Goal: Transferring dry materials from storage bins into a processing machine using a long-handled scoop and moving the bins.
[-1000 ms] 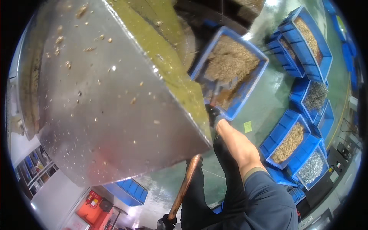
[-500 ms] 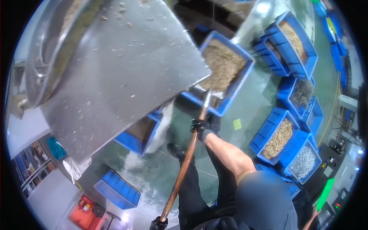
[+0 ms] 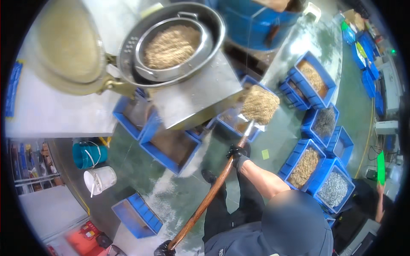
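My right hand (image 3: 237, 154), in a black glove, is closed round the upper part of a shovel's wooden handle (image 3: 209, 197). My left hand (image 3: 164, 248), also in a black glove, grips the handle's lower end near the bottom edge of the view; it is partly cut off. A heap of small tan pieces (image 3: 260, 104) lies on the shovel's blade, which is mostly hidden under it. That heap is above a blue crate (image 3: 253, 135) with more pieces in it. Left of the heap stands a metal machine with a round bowl (image 3: 218, 32) holding a pan of tan pieces (image 3: 171, 46).
Several blue crates (image 3: 284, 168) with tan, grey and silvery pieces stand on the right. Two more crates (image 3: 168, 164) sit below the machine. A teal bucket (image 3: 83, 154) and white bucket (image 3: 102, 179) are at left. Another person's hand (image 3: 380, 187) holds something green at far right.
The shovel blade, earlier down in the blue crate, is now raised with a heap of tan pieces on it. The view has shifted, bringing the machine's bowl and pan into sight.
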### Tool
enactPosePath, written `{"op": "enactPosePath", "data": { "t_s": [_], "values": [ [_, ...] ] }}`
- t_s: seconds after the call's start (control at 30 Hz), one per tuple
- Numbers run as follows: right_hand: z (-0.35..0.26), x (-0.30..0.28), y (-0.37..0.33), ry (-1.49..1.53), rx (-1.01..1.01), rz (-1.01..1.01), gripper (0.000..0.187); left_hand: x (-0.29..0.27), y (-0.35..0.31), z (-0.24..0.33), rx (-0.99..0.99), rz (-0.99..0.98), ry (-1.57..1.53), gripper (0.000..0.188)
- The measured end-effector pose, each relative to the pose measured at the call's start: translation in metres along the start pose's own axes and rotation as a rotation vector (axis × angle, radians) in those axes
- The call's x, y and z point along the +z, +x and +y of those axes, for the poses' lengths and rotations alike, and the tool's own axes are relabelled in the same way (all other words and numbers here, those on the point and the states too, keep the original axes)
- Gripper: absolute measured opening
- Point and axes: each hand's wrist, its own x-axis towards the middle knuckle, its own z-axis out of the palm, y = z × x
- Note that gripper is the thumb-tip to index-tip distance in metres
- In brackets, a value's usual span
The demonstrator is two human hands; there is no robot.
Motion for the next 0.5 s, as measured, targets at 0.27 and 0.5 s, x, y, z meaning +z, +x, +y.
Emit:
{"op": "enactPosePath", "data": {
  "t_s": [0.27, 0.5],
  "values": [
    [-0.042, 0.043, -0.156, 0.104, -0.065, -0.170, 0.009, -0.150, -0.057, -0.002, 0.156, 0.428, 0.222, 0.031],
    [-0.058, 0.066, -0.157, 0.040, 0.008, -0.306, 0.020, -0.197, -0.056, 0.007, 0.065, 0.440, 0.276, 0.036]
  ]
}}
